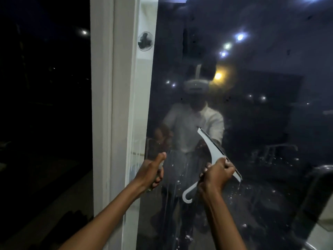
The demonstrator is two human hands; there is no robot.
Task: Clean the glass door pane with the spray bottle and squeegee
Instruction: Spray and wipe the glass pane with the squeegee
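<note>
both hands grip tools, squeegee (214, 150) right, spray bottle (161, 165) left, against wet dark glass pane (261, 123).

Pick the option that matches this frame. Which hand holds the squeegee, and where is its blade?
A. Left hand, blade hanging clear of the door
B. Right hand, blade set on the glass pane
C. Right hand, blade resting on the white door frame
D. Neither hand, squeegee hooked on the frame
B: the right hand grips the white squeegee, whose blade appears to lie against the wet glass pane, while the left hand holds the spray bottle.
</note>
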